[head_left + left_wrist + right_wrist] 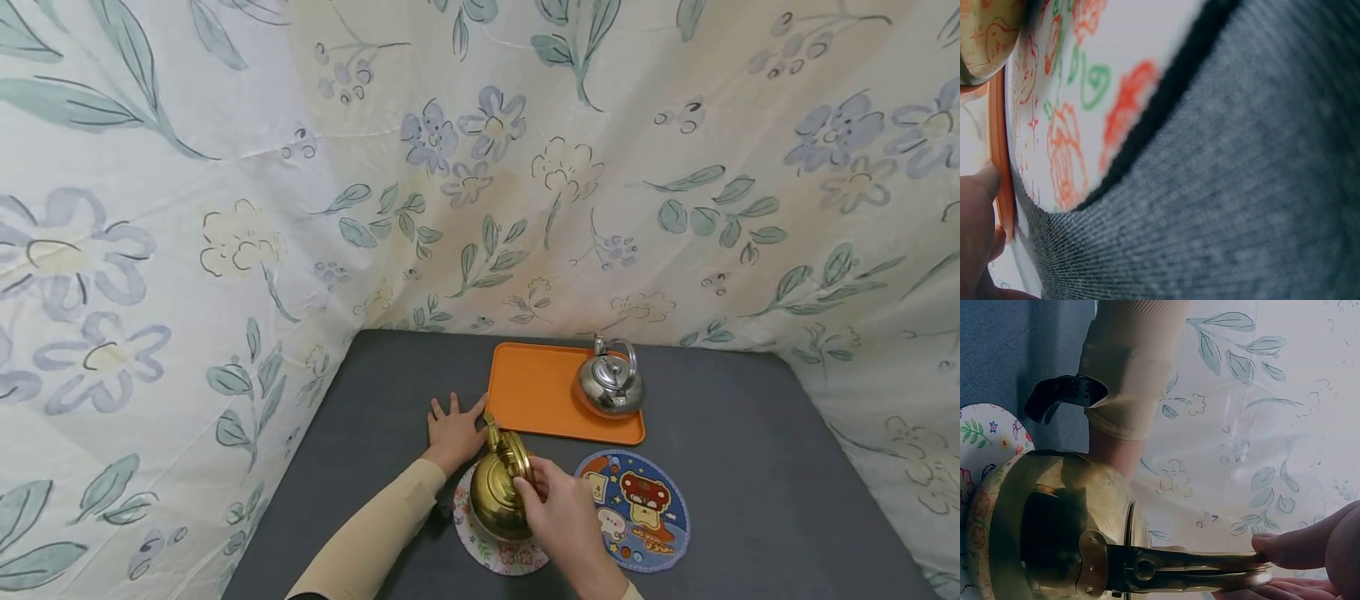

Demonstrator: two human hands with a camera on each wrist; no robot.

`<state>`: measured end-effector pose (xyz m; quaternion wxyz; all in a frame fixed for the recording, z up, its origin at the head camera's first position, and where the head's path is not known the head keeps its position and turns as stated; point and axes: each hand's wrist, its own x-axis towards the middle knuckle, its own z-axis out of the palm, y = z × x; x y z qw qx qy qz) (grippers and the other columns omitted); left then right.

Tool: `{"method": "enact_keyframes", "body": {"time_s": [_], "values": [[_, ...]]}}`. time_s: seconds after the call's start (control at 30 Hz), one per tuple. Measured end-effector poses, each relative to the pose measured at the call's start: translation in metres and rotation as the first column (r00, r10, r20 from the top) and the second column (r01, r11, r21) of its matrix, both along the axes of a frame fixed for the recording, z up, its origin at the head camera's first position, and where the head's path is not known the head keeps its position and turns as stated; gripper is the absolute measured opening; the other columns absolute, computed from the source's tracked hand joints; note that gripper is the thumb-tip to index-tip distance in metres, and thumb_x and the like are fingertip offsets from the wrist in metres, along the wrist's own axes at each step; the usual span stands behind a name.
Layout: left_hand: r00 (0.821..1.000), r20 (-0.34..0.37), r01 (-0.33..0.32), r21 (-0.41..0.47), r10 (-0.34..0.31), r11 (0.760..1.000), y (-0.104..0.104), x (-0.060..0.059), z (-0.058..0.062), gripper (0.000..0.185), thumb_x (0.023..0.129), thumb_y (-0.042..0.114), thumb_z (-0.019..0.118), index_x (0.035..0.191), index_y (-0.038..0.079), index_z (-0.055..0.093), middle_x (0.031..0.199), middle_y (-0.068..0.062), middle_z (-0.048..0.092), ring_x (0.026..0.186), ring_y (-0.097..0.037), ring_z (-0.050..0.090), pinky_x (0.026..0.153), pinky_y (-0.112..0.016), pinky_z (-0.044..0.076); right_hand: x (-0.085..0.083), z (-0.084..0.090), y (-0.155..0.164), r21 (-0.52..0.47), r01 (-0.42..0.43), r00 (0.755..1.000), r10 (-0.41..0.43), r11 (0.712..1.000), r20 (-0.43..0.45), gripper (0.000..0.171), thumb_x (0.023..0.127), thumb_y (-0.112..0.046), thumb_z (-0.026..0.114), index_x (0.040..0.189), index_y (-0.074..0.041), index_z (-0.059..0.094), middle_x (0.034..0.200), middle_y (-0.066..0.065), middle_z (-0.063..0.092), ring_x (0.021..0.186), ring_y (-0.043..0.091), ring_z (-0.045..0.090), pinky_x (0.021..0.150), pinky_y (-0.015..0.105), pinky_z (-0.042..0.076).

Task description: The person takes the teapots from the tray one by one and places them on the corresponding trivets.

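A shiny gold kettle [495, 502] is over a round white floral mat [504, 558], its spout pointing to the far side. My right hand [566, 512] grips the kettle's raised handle, thumb on the near side. The right wrist view shows the thumb and fingers around the top of that handle [1191, 569]. My left hand [454, 435] lies on the table with straight, spread fingers, just left of the spout. Its thumb side is right at the left edge of an orange tray [525, 392]; the left wrist view shows the hand [975, 231] beside the tray's rim [1000, 144].
A silver kettle [611, 387] stands on the tray's right end. A round blue cartoon mat [663, 533] lies right of the floral mat. Dark grey cloth [750, 467] covers the table, and floral curtains [570, 208] hang behind it and at both sides.
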<state>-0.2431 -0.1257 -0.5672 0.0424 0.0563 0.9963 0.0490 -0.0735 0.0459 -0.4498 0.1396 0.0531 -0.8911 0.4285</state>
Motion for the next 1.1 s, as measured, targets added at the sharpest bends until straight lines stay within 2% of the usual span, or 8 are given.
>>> {"method": "enact_keyframes", "body": {"time_s": [0.23,0.53,1.1], "values": [[1.000,0.004,-0.002,-0.010,0.002,1.000,0.0014,-0.0001,-0.0007,0.070,0.093,0.077,0.040,0.156,0.050,0.030,0.161,-0.023,0.034,0.142,-0.062,0.027,0.111,-0.067,0.033,0.0022,0.0012,0.0003,-0.008,-0.013,1.000,0.013,1.000,0.009,0.026,0.086,-0.008,0.080,0.109,0.004,0.073,0.091,0.014,0.078,0.080,0.022,0.077,0.064,0.026,0.059],[1.000,0.004,-0.010,0.000,0.010,1.000,0.0026,0.0013,0.0047,0.069,0.093,0.074,0.046,0.156,0.048,0.033,0.160,-0.024,0.035,0.142,-0.062,0.027,0.111,-0.067,0.033,0.0044,0.0030,-0.0018,-0.011,-0.021,0.999,0.022,1.000,0.030,0.026,0.087,-0.009,0.080,0.109,0.003,0.073,0.093,0.014,0.077,0.080,0.021,0.077,0.064,0.023,0.059],[1.000,0.021,-0.002,0.008,0.002,1.000,0.0028,0.0008,0.0078,0.069,0.093,0.075,0.043,0.156,0.049,0.031,0.161,-0.024,0.032,0.143,-0.062,0.024,0.112,-0.067,0.031,0.0015,-0.0006,-0.0002,0.006,-0.036,0.999,0.036,0.999,-0.020,0.029,0.086,-0.010,0.081,0.109,0.006,0.073,0.093,0.019,0.077,0.079,0.023,0.077,0.062,0.022,0.058]]}}
